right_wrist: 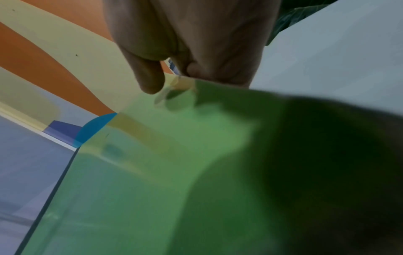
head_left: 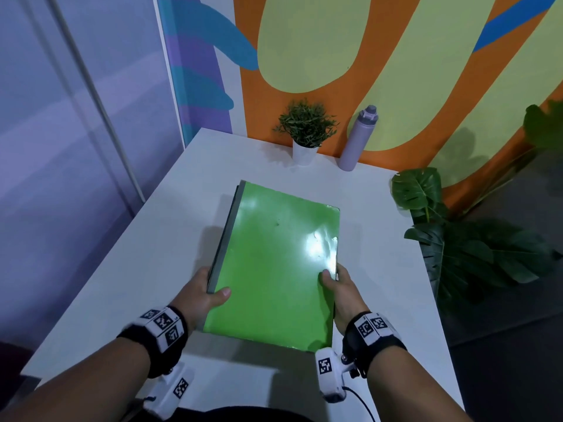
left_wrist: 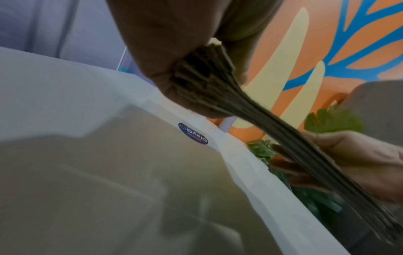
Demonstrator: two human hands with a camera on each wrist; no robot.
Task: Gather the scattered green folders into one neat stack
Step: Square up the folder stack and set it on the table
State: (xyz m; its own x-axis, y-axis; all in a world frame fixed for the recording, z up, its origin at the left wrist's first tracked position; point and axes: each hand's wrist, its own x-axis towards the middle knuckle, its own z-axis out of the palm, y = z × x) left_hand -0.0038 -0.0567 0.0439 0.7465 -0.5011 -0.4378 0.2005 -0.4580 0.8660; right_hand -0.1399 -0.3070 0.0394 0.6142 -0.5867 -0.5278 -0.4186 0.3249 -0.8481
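Note:
A stack of several glossy green folders (head_left: 274, 263) is held over the white table (head_left: 152, 239), its near end raised. My left hand (head_left: 202, 292) grips the stack's left edge, thumb on the top cover. My right hand (head_left: 336, 287) grips the right edge the same way. The left wrist view shows the stack's layered edges (left_wrist: 229, 96) pinched in my left hand (left_wrist: 174, 57), with my right hand (left_wrist: 359, 160) further along. In the right wrist view my right hand (right_wrist: 185, 51) holds the green cover (right_wrist: 163, 172) at its edge.
A small potted plant (head_left: 306, 129) and a lilac bottle (head_left: 358, 138) stand at the table's back edge by the painted wall. Large leafy plants (head_left: 457, 239) sit off the table's right side. A blue round sticker (left_wrist: 193, 133) marks the table's rim.

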